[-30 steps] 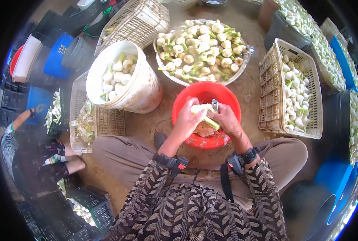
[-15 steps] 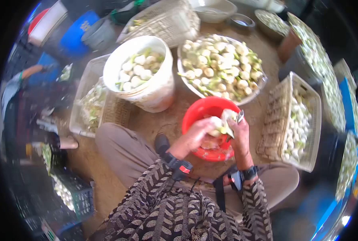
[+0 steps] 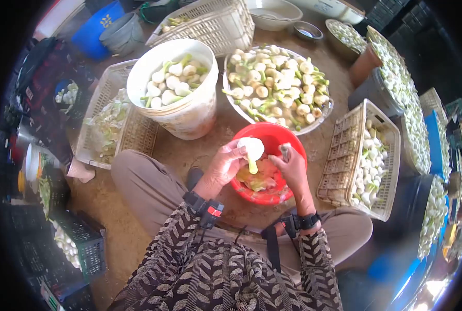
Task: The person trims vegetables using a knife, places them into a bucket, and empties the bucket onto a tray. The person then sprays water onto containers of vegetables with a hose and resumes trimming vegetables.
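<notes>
Bulb (image 3: 253, 146) sits pinched in the left hand (image 3: 226, 163) over the red basin (image 3: 269, 133) while the right hand (image 3: 292, 165) nearby grips a small tool (image 3: 285, 152), so from here peeling or trimming seems underway, and the next move probably calls for a steady left grip.

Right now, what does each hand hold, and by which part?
Left hand: a garlic bulb, by its side, stem free. Right hand: a small metal tool; gripped part hidden.

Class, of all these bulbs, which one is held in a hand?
The bulb in the left hand, over the red basin; the other bulbs lie heaped together.
</notes>
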Action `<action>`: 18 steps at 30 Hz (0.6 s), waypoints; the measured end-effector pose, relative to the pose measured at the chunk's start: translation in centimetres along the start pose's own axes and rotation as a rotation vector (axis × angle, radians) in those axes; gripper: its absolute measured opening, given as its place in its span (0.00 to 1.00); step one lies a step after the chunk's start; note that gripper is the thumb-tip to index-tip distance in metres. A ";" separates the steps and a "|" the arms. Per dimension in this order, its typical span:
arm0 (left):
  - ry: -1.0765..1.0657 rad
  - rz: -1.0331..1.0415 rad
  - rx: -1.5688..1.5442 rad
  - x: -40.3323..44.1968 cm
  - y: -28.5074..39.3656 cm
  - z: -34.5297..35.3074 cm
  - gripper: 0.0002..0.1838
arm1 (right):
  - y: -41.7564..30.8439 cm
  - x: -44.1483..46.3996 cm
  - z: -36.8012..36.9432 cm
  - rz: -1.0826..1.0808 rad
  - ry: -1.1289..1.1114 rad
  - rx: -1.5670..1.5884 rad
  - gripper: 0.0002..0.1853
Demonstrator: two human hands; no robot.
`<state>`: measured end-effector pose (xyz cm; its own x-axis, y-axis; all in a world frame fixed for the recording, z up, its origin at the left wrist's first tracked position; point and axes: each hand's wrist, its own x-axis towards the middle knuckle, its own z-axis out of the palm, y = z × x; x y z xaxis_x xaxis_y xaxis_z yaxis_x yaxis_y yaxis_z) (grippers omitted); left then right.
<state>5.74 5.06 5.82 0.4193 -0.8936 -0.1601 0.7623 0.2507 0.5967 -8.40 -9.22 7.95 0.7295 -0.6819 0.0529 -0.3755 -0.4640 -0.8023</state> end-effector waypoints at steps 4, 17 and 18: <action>-0.014 0.018 0.170 0.2 -1.3 1.0 0.23 | -1.1 0.1 -0.3 -0.015 -0.126 0.074 0.13; 0.048 0.142 0.408 0.3 -1.8 2.0 0.24 | -1.4 -0.2 -1.1 0.040 -0.254 0.181 0.09; 0.049 0.150 0.356 0.3 -1.9 1.9 0.24 | -0.8 -0.1 -1.1 0.166 -0.305 0.286 0.08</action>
<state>3.48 3.62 6.11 0.5424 -0.8361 -0.0823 0.4756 0.2248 0.8504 -8.76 -9.39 9.23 0.8240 -0.5160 -0.2339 -0.3599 -0.1578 -0.9196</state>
